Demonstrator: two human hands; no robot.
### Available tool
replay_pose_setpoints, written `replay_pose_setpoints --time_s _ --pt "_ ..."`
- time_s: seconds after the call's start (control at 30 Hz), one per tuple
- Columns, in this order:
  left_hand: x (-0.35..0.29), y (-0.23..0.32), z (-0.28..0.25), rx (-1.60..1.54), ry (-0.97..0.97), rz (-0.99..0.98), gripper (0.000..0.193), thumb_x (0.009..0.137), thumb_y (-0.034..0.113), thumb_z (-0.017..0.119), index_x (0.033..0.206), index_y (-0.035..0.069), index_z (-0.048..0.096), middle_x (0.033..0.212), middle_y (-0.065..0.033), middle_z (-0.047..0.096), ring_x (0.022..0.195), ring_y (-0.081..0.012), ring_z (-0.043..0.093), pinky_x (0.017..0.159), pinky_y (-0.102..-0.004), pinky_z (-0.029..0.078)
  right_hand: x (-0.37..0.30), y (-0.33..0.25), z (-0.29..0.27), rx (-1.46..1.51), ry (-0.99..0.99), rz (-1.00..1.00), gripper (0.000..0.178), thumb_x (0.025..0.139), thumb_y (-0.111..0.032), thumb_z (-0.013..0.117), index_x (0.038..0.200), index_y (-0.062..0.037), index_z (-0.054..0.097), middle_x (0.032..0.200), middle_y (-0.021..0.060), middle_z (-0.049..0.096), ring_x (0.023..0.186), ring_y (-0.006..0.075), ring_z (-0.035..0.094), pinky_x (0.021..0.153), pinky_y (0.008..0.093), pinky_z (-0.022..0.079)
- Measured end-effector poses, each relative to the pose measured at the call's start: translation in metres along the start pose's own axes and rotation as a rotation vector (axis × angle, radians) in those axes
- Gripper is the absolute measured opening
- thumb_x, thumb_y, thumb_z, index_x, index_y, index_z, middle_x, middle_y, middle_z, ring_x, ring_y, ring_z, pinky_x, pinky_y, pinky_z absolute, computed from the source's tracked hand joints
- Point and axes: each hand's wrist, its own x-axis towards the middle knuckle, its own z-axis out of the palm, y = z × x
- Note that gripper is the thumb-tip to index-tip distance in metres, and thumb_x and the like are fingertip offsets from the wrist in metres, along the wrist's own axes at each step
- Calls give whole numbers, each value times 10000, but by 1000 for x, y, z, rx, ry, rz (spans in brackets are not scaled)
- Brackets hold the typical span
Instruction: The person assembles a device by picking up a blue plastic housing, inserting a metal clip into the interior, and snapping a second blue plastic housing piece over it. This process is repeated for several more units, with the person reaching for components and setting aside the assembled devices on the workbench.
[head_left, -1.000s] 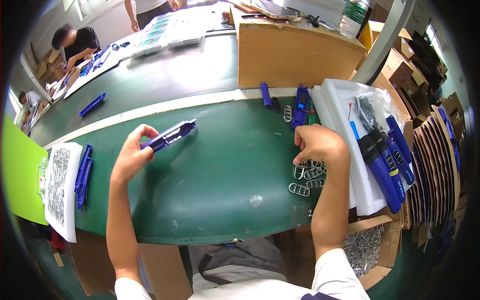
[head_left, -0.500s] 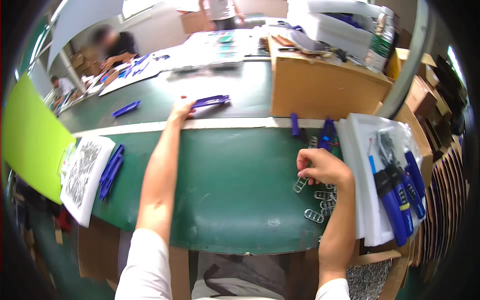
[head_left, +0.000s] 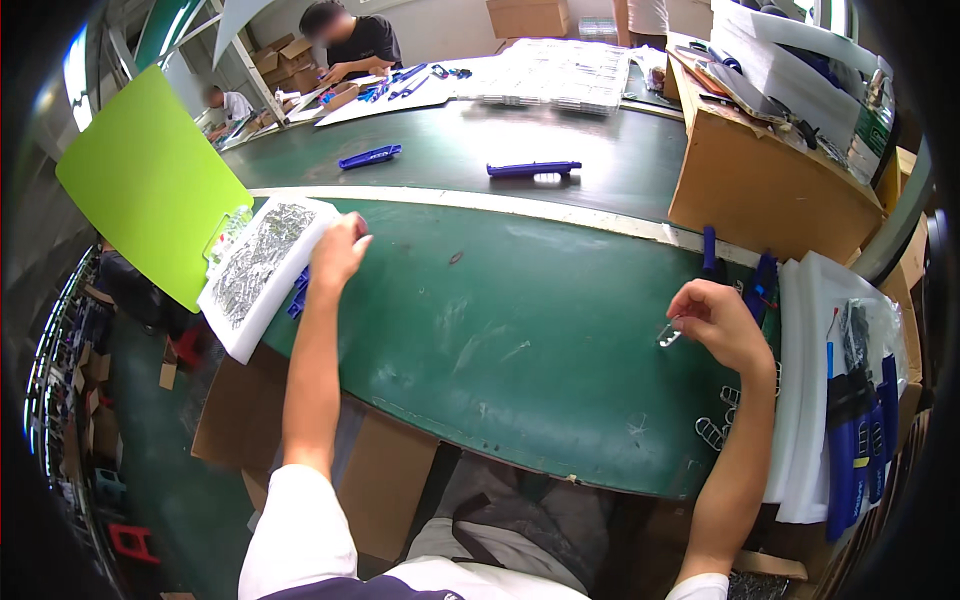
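My left hand point(head_left: 340, 248) is over the right edge of a white foam tray point(head_left: 240, 345) full of small shiny metal pieces point(head_left: 262, 262). Its thumb stands apart from the loosely bent fingers, and nothing shows between them. Just below it, blue plastic housings point(head_left: 299, 293) are partly covered by my forearm. Over the right side of the green table, my right hand point(head_left: 722, 322) pinches a small slotted metal piece point(head_left: 669, 335) between thumb and fingertips. Several similar oblong slotted pieces point(head_left: 711, 432) lie near my right wrist. Two long blue housings point(head_left: 370, 157) point(head_left: 533, 169) rest on the dark far strip.
A cardboard box point(head_left: 775, 180) stands at the back right. White foam sheets point(head_left: 800, 400) carry blue-handled tools point(head_left: 850, 470). Blue parts point(head_left: 762, 285) lie beside them. A lime-green panel point(head_left: 150, 180) rises at the left. Across the table a co-worker point(head_left: 355, 45) sits among blue parts.
My left hand has let go of a blue housing on the far strip and come back to the tray. The right hand has lifted a slotted piece. The view has turned left.
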Motion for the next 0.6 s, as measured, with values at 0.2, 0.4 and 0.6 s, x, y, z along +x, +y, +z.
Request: replay_pose_setpoints --time_s 0.2,0.4,0.6 --pt "-83 24 -9 232 13 25 129 946 107 728 1046 71 654 1043 -137 686 942 -406 716 806 -513 564 -1 -3 9 -17 157 -72 120 870 87 735 968 26 700 831 50 687 771 108 665 717 265 543" --pt "-160 103 -38 -326 -135 339 210 872 -142 563 968 4 679 1018 -140 656 942 -345 682 817 -422 529 3 6 11 92 113 -72 37 928 49 706 962 32 710 833 57 719 740 114 696 688 265 565" --pt "-176 145 -22 -543 -332 384 142 867 -80 620 968 -4 684 958 -114 605 821 -215 585 745 -351 490 2 0 11 106 108 -37 49 946 12 722 994 20 734 797 59 734 709 104 691 668 258 569"
